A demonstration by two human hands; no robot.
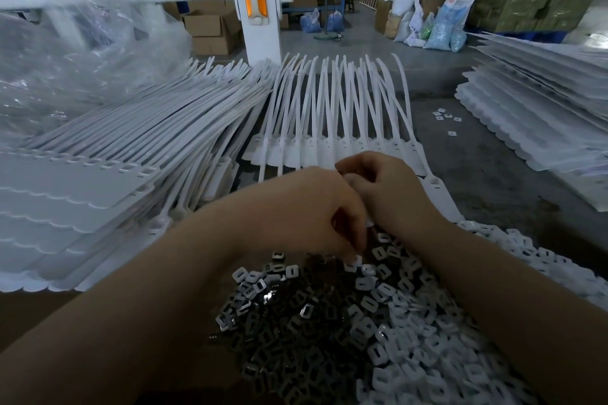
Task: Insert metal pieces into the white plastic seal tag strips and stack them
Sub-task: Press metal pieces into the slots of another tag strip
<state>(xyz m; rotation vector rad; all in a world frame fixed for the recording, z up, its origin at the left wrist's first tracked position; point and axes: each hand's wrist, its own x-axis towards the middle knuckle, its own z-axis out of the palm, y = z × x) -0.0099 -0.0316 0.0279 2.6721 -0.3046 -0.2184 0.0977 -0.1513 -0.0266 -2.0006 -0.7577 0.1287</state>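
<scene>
Your two hands meet just above the far edge of the heap of metal pieces (329,322), the landmark for everything here. The heap lies nearest you, dark and shiny on its left side, paler on its right.

Your left hand (312,210) hangs over the heap's far edge with fingers curled downward. Its fingertips (357,256) touch the top pieces and seem to pinch one small square piece, though what exactly they hold is too small to be sure of.

Your right hand (391,194) sits just beyond and right of the left one, fingers curled tight around the head end of a white seal tag strip (441,197). The strip's flat tag runs out from under this hand toward the right and back along the heap's far right edge.

So the piece is below and slightly left of the strip head, and your left hand is the nearer one to carry it up. Judging from this, the next move is a short lift toward your right fingers.

Beyond the heap, a connected row of seal tag strips (332,115) lies on the floor, their long axes pointing away from you. Left of the heap lies a stack of strip sheets (98,181); far right of it, another stack (543,115).
</scene>
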